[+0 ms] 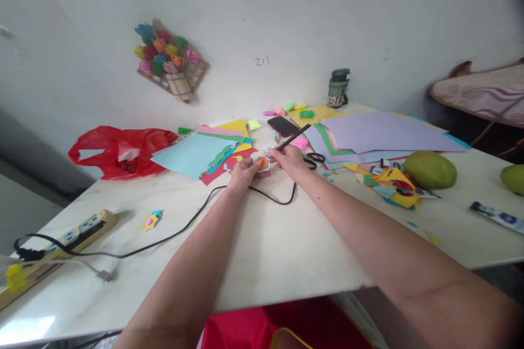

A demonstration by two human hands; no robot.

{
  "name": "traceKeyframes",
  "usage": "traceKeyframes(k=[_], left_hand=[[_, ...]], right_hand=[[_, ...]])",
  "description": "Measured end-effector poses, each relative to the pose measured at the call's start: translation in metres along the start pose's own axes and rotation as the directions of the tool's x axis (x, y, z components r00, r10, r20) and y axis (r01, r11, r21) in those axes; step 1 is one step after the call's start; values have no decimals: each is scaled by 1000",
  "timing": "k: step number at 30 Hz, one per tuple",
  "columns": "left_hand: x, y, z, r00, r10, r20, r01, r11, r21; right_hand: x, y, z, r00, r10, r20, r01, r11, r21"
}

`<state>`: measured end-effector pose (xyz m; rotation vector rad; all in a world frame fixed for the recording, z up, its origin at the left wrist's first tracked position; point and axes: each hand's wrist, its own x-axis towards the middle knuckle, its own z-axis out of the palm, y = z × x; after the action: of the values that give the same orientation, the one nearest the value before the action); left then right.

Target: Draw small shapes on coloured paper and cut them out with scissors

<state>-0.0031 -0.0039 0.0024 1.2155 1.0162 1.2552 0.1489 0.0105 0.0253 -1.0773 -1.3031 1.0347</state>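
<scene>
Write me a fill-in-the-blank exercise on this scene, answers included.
The right hand has its grip on a slim tool coloured ____.
The plastic bag is ____.
The big top sheet of the right-hand stack is ____.
The power strip lies on the table's ____ side.

Missing words: black; red; purple; left.

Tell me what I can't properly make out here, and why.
All in the head view:
Black stick: lower end hidden by the right hand.
Orange piece: partly covered by the left hand.
Red bag: contents obscured by crumpled plastic.
Tube: print blurred, end cut off by right edge.
Power strip: cut off by left edge.
</scene>
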Motion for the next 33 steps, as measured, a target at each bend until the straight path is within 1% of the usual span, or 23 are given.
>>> traceKeyframes(k=[5,13,17,25,33], left_hand=[[1,-2,-1,1000,-10,-11,11,1000,17],[0,-1,0,1000,-14,-9,14,999,31],[0,0,0,1000,-21,-6,21,1000,14],[0,1,1,999,-33,-28,35,998,54],[1,-2,0,1000,-8,-17,9,998,54]], right_hand=[[0,1,1,1000,-4,-14,4,1000,-18],[2,4,1,999,-38,-5,38,998,-53],[2,5,2,999,-42,-3,42,998,-43],[4,8,3,998,-61,-10,61,997,-42],[4,7,2,998,-58,-4,58,996,-64]])
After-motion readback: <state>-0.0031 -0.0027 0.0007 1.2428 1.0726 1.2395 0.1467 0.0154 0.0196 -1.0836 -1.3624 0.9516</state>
